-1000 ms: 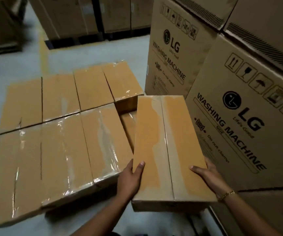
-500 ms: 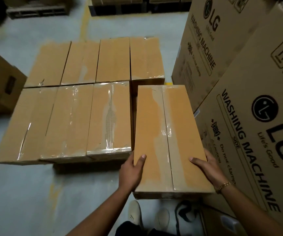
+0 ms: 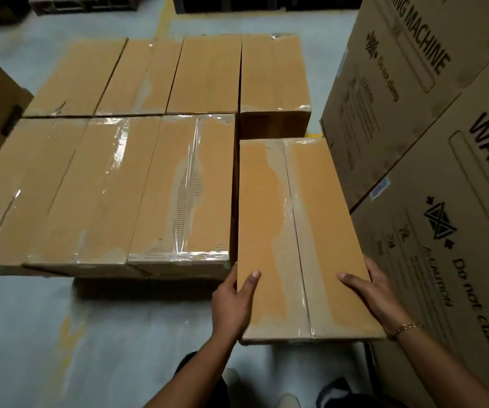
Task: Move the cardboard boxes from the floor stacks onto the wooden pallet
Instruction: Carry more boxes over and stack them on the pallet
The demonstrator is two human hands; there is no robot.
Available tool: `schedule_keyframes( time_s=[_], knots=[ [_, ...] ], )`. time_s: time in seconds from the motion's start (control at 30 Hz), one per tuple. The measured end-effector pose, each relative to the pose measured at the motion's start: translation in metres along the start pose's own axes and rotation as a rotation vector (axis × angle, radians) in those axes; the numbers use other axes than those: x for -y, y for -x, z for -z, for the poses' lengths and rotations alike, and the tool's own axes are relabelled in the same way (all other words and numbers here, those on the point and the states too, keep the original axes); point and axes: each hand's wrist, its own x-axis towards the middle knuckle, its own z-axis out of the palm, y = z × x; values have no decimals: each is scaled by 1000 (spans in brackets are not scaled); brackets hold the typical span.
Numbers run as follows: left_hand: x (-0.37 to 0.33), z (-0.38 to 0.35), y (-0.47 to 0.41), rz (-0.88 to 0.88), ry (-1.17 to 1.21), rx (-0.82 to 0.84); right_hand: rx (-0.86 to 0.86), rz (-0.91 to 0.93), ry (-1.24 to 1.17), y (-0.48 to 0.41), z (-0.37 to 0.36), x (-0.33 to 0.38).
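- Cardboard box (image 3: 296,231) hangs at the right front corner of the stacked boxes (image 3: 137,178), over the layer's last gap
- Left hand (image 3: 231,301) and right hand (image 3: 375,293) grip its near end, thumbs on top
- Seven look placed; this one is not yet down; floor stacks unseen

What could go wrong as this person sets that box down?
The right hand sits between the held box and the washing machine carton; it might get squeezed there.
With the left hand, it grips only the near end, so the far end could dip and knock the taped box alongside.
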Motion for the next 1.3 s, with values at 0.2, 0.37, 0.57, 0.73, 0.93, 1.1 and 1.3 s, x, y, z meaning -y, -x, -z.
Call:
schedule_keyframes(
  time_s=[0.2, 0.37, 0.57, 0.73, 0.93, 1.1, 1.3],
  knots=[
    [61, -26, -46, -22, 92, -106, -13, 63, 6, -62, -18, -49],
    [87, -33, -79, -91, 164, -141, -52, 106, -48, -95, -40, -78],
    [107, -32, -94, -185, 274, -246, -23, 138, -84, -108, -48, -90],
    [117, -21, -96, -368, 115, -334, 5, 185, -48, -103, -49, -88],
    [118, 2, -107, -712, -451, -495, 2, 225, 79, -91, -48, -87],
    [118, 18, -111, -679, -800, -151, 94, 231, 269, -66, -35, -98],
    [117, 24, -108, -633, -1037, -26, 327, 225, 607, -52, -15, -117]
  ],
)
